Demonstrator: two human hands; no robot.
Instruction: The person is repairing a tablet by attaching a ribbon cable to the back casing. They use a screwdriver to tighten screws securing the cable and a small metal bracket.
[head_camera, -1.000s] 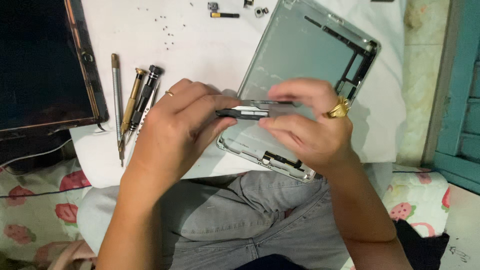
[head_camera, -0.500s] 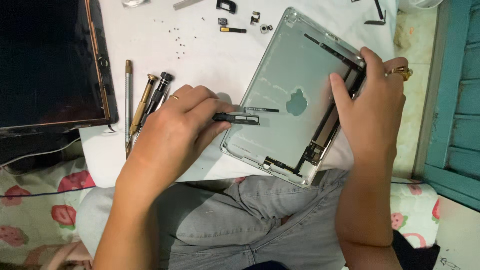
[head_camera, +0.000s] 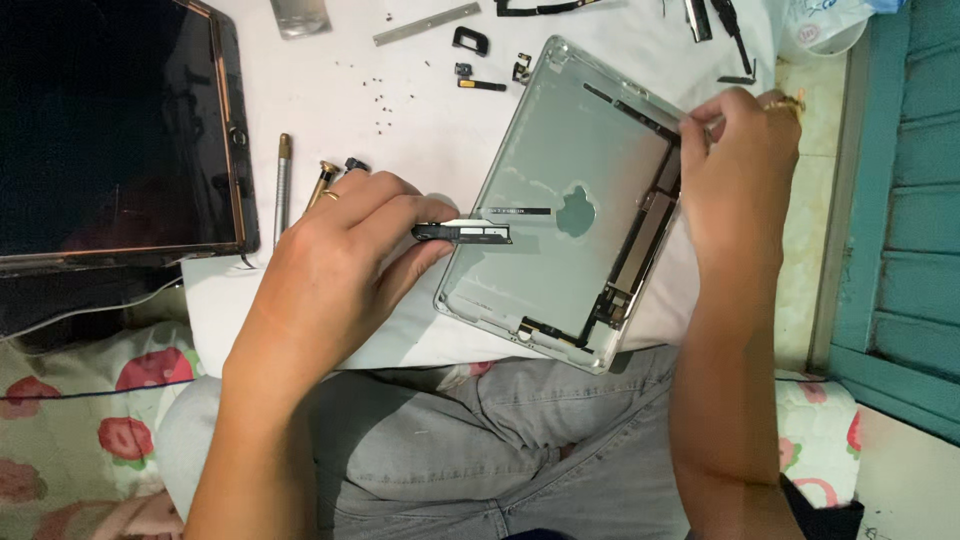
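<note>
An opened silver tablet shell (head_camera: 540, 260) lies tilted on a white board (head_camera: 380, 120) across my lap. My left hand (head_camera: 340, 260) pinches a small black strip-shaped part (head_camera: 465, 232) at the shell's left edge. My right hand (head_camera: 735, 170) rests on the shell's upper right rim, fingertips pinched at the edge near a black strip (head_camera: 640, 112). Whether they grip anything is hidden. Black parts (head_camera: 640, 245) run along the shell's right inner side.
A detached dark tablet screen (head_camera: 110, 130) lies at the left. Screwdrivers (head_camera: 283, 180) sit beside my left hand. Tiny screws (head_camera: 385, 92), brackets and black cable parts (head_camera: 480, 80) are scattered at the top. A teal wooden frame (head_camera: 900, 200) stands at the right.
My right hand left the small black part and went up to the shell's upper right rim. The left hand kept the part and stayed near the shell's left edge.
</note>
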